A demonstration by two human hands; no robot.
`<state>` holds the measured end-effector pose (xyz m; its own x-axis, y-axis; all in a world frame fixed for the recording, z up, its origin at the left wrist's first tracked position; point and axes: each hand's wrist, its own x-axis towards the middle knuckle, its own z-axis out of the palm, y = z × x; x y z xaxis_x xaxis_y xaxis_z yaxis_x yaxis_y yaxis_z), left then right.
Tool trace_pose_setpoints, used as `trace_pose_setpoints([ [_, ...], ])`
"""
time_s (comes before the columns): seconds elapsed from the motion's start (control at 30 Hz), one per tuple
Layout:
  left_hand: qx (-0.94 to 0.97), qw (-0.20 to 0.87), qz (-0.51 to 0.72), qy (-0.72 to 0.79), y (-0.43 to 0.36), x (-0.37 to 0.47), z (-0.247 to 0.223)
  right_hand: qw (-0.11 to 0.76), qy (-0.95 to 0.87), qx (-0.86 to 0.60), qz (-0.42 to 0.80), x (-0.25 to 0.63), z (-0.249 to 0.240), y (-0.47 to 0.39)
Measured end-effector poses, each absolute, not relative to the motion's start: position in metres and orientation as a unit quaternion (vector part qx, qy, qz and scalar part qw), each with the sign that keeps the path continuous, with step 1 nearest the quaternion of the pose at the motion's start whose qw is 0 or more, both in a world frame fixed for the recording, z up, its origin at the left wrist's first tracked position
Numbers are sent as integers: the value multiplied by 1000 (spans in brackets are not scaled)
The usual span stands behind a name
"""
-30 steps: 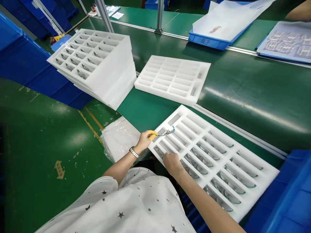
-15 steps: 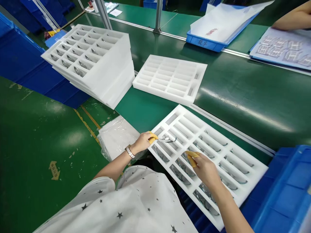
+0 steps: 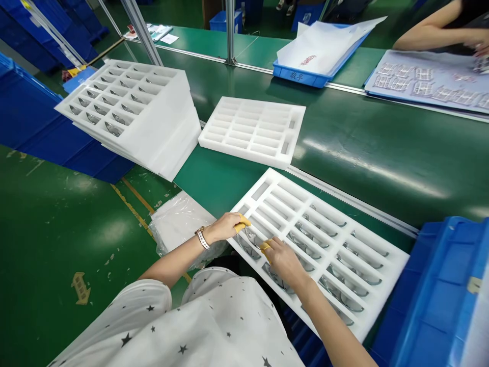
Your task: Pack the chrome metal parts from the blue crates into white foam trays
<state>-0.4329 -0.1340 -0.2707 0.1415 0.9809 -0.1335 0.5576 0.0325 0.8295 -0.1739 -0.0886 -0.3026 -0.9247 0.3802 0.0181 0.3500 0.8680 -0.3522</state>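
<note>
My left hand (image 3: 229, 226), in yellow finger cots, pinches one end of a shiny, curved, clear piece that looks like a pair of glasses (image 3: 251, 237). At the other end of the piece, my right hand (image 3: 281, 259) has its yellow-covered fingertips closed on it. The piece is at a slot near the left corner of a white foam tray (image 3: 270, 176). Similar glasses (image 3: 305, 246) lie in many of this tray's slots, while several slots towards its far left hold none. My right hand and forearm hide part of the near rows.
Beyond is another white foam tray (image 3: 250, 150), and at left a stack of foam trays (image 3: 160, 122) with filled slots. Blue crates (image 3: 431, 295) stand at right. A blue tray with paper (image 3: 301, 76) and a co-worker's arm (image 3: 428, 33) are across the bench.
My right hand has moved left to the piece in my left hand. The piece has come down from above the tray to a slot. The camera view has shifted a little.
</note>
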Motion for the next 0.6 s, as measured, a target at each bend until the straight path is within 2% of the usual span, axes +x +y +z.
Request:
trace_pose_setpoints([
  [0.37,531,463,319,634,-141,-424,-297,19,-953,-238,184,-164,-326,-85],
  [0.47,538,396,324,670,-142,-427,-309,-45,-951,-241,187,-165,-326,-81],
  [0.6,554,268,241,750,-147,-437,-328,-142,-945,-256,148,-178,-313,-81],
])
